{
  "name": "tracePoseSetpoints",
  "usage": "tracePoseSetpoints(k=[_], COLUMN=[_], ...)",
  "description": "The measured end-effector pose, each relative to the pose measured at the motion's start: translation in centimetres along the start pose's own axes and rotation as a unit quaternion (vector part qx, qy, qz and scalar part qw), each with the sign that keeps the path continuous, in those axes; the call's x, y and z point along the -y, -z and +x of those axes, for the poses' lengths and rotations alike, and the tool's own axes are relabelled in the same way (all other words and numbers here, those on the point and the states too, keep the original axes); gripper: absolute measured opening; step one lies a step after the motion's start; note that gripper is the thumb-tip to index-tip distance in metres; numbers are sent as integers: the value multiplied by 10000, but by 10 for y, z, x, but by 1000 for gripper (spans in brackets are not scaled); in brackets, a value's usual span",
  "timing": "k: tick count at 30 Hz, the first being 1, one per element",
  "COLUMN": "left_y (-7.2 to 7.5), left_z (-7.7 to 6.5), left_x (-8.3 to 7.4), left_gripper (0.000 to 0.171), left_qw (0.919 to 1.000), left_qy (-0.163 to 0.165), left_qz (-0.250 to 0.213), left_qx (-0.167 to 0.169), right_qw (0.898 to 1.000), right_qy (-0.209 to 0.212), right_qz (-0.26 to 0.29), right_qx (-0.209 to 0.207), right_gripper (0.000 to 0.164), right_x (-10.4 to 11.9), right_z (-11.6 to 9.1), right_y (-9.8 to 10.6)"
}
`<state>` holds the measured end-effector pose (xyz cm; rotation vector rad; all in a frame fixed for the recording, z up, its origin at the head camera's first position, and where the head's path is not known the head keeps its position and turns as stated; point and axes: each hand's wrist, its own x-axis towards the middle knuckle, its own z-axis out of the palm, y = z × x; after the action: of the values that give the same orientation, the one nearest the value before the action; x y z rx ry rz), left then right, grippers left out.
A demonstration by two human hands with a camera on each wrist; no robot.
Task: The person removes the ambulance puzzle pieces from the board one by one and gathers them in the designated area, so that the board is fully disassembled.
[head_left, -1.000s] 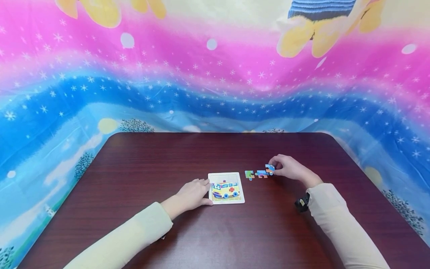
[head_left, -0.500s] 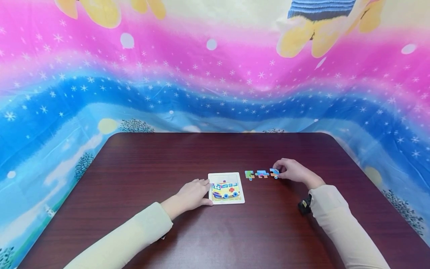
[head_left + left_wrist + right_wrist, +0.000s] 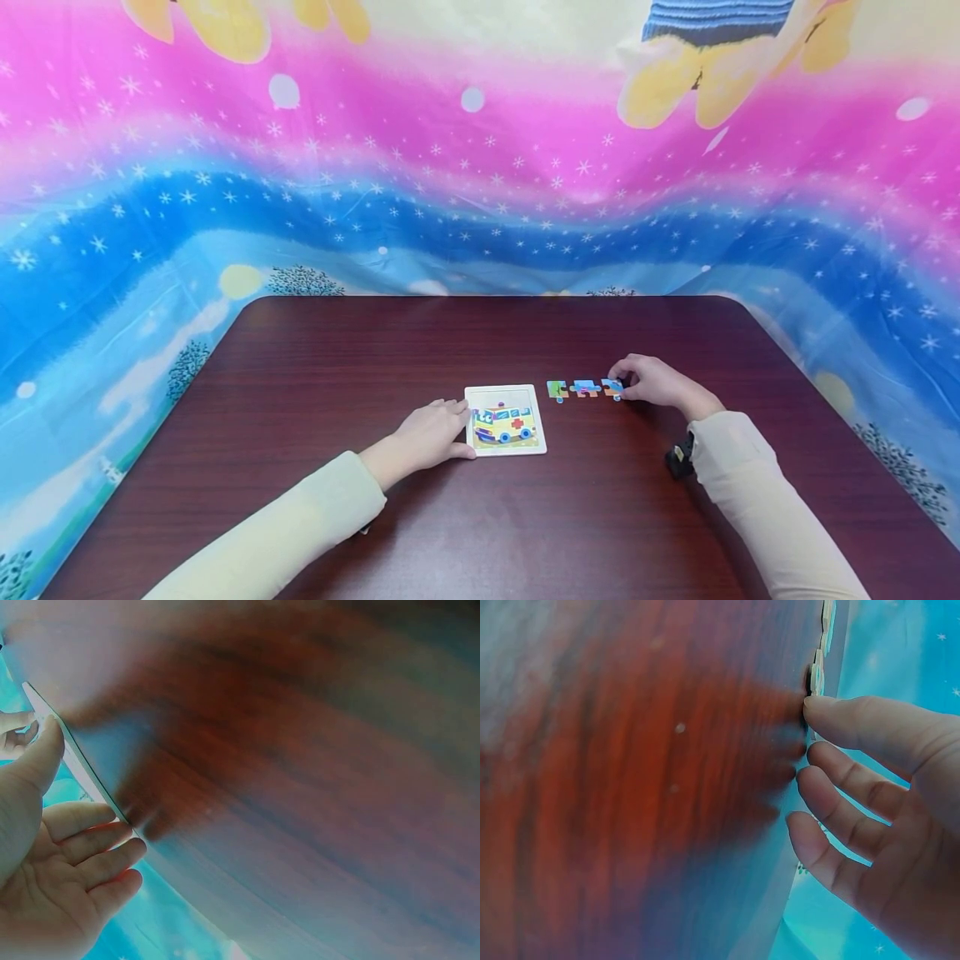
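My left hand (image 3: 423, 437) rests at the left edge of a square white-framed jigsaw puzzle (image 3: 506, 420), thumb by its near corner and fingers higher up. A yellow ambulance picture fills the lower part of the puzzle; its upper strip is pale. In the left wrist view, the left fingers (image 3: 105, 862) lie fairly straight. My right hand (image 3: 652, 379) pinches the right side of a blue-and-orange puzzle piece (image 3: 611, 388), which lies flat on the table. In the right wrist view, the thumb (image 3: 840, 712) meets the piece's edge.
To the left of the pinched piece lie a blue-and-pink puzzle piece (image 3: 585, 387) and a green puzzle piece (image 3: 557, 389), in one row right of the frame. Everything is on a dark brown table (image 3: 360, 342). A printed cloth (image 3: 480, 192) hangs behind the table.
The right hand has moved the blue-and-orange piece to the right, off the blue-and-pink piece, and set it down flat at the row's end. The left hand and frame have stayed put.
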<state>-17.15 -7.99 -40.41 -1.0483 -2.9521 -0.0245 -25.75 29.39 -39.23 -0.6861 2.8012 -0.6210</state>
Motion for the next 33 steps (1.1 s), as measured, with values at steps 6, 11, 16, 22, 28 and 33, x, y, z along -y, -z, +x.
tracePoseSetpoints(k=[6, 11, 16, 22, 28, 33], left_y=[-2, -2, -1, -1, -1, 0], left_z=[0, 0, -1, 0, 0, 0], left_x=[1, 1, 1, 1, 0, 0], left_gripper=[63, 64, 65, 65, 65, 65], left_qw=[9999, 9999, 9999, 9999, 9999, 9999], left_qy=[-111, -100, -73, -62, -65, -63], left_qz=[19, 56, 106, 103, 105, 111], left_qx=[-131, -110, -62, -49, -47, -55], right_qw=[9999, 9999, 9998, 9998, 9999, 9998], right_qy=[-115, -145, -176, -169, -141, -73], right_qz=[15, 13, 3, 40, 66, 118], right_qx=[16, 5, 1, 20, -15, -142], right_gripper=[24, 24, 24, 25, 28, 29], right_x=[1, 2, 1, 1, 3, 8], right_z=[1, 1, -1, 1, 4, 9], right_y=[0, -1, -1, -1, 3, 6])
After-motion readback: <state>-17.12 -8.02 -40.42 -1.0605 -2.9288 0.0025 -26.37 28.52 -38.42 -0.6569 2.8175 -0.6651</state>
